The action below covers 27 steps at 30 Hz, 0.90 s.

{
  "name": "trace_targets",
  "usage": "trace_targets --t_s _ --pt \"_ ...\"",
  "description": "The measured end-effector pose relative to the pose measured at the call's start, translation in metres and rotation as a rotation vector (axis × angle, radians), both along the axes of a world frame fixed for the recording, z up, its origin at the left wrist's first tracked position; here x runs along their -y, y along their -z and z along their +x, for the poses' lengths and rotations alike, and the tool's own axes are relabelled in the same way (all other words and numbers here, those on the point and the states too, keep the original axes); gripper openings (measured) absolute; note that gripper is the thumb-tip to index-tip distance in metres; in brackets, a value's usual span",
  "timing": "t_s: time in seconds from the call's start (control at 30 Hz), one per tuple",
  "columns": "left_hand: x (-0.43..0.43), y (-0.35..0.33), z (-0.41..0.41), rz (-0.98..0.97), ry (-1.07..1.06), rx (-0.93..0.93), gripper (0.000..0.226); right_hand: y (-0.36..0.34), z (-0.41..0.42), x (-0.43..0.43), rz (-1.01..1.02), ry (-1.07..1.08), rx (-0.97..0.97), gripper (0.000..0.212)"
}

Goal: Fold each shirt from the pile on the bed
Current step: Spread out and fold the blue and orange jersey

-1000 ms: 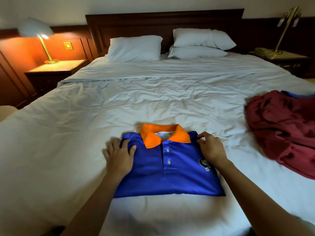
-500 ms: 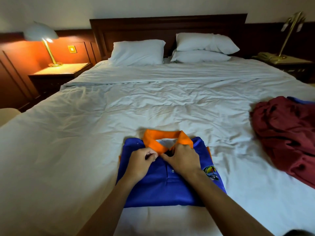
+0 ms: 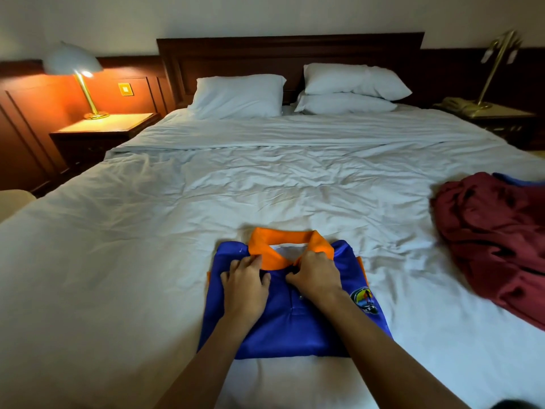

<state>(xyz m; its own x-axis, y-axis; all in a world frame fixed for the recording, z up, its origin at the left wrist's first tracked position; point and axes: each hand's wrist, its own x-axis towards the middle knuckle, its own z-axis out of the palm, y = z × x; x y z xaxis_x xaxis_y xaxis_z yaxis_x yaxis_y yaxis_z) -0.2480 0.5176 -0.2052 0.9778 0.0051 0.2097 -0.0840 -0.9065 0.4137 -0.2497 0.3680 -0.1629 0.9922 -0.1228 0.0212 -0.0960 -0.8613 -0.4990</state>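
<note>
Got the folded blue polo shirt (image 3: 295, 329) near the bed's (image 3: 147, 261) foot edge, left hand (image 3: 244, 290) pressing straight fingers on the orange collar (image 3: 265, 240), right hand (image 3: 320, 276) curled, pinching its other point. Tug both points evenly, then smooth flat.

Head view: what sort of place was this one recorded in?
Most likely a hotel bedroom: a wide white-sheeted bed holding the blue shirt, a dark wooden headboard, a left lamp and right lamp on flanking nightstands, and what looks like a telephone by the right lamp.
</note>
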Motion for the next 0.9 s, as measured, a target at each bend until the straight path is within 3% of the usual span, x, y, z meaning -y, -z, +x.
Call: trace_targets --t_s 0.07,0.17,0.23,0.37,0.47,0.63,0.77,0.9 --pt "-0.003 -0.002 0.006 -0.24 0.02 -0.06 0.042 0.003 0.001 0.002 0.023 -0.021 0.017 0.028" --pt "-0.006 -0.015 0.014 -0.874 0.031 -0.151 0.041 0.009 0.003 0.009 0.166 0.023 0.066 0.013" --pt "-0.006 -0.024 0.019 -1.081 -0.065 -0.195 0.043 0.011 0.004 0.015 0.251 0.054 0.09 0.013" --pt "-0.006 -0.022 0.033 -1.128 -0.147 -0.298 0.051 0.014 0.005 0.015 0.29 0.063 0.081 0.017" --pt "-0.003 -0.024 0.039 -1.157 -0.125 -0.349 0.051 0.017 0.009 0.009 0.178 0.073 0.054 0.03" --pt "0.001 -0.024 0.041 -0.851 -0.046 -0.32 0.066 0.015 0.016 0.005 0.053 0.044 0.06 0.039" --pt "-0.001 -0.029 0.042 -0.913 -0.039 -0.374 0.064 0.018 0.018 0.019 0.226 0.036 0.041 0.016" --pt "0.001 -0.025 0.044 -0.902 0.01 -0.357 0.08 0.014 0.013 0.032 0.452 0.003 0.031 0.005"
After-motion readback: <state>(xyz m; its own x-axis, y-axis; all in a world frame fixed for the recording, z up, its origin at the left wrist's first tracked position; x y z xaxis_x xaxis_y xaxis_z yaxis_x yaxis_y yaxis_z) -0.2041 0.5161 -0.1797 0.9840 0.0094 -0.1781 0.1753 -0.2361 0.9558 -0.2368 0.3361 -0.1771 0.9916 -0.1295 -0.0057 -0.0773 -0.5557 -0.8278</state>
